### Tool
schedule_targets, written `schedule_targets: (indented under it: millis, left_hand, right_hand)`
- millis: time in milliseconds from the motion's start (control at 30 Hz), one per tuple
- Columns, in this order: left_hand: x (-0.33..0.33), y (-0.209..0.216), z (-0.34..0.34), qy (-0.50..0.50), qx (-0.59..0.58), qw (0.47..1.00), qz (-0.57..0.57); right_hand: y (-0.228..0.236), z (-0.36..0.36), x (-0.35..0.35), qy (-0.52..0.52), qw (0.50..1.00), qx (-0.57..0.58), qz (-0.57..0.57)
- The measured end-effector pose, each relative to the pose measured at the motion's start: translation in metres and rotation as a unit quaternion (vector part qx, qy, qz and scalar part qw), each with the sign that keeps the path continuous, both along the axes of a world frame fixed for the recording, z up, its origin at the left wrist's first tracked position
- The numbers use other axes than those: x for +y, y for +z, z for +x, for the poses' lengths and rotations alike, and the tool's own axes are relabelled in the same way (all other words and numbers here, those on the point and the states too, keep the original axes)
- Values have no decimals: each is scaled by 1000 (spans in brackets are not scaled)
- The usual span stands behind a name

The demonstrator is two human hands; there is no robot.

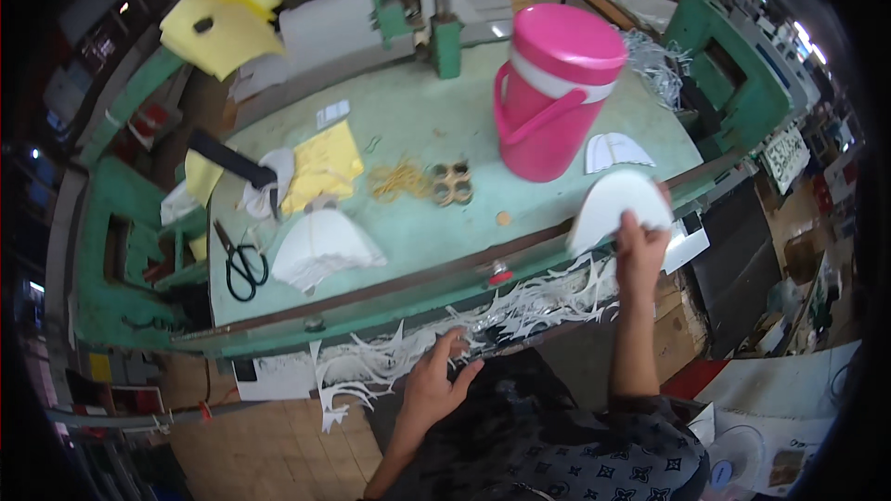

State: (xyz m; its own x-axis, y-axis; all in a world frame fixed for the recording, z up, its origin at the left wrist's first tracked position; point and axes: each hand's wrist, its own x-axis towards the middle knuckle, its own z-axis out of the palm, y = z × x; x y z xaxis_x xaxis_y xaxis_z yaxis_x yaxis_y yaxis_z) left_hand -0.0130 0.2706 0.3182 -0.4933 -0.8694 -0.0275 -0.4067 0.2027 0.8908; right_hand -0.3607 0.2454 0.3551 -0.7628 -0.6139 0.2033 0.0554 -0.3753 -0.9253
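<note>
My right hand [640, 260] pinches a white half-round piece [613, 208] over the front edge of the green table, thumb on its face. Whether it is one sheet or a thin stack, I cannot tell. My left hand [434, 385] is held low in front of the table, fingers apart and holding nothing, close to a tangle of white offcut strips [548, 304]. Just behind the right hand's piece lies another white half-round piece [617, 152] on the table. A stack of similar white pieces [325, 246] rests toward the left.
A pink lidded jug [548, 121] stands at the table's right. Black-handled scissors [243, 271], a hammer-like black tool [232, 160], yellow paper [325, 165], rubber bands [401, 181] and a cluster of small rings [451, 184] lie on the table [418, 264]. A green machine frame [139, 213] surrounds it.
</note>
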Motion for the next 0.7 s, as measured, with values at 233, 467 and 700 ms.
schedule_targets:
  millis: [233, 467, 700]
  left_hand:
    - [29, 2, -20, -410, 265, 840, 237]
    - [102, 64, -7, -317, 363, 764, 429]
    - [133, 41, -35, -167, 236, 871, 398]
  right_hand:
    - [15, -132, -59, -35, 986, 118, 115]
    - [3, -120, -69, -247, 799, 518, 178]
    - [-41, -25, -36, -88, 911, 395, -79]
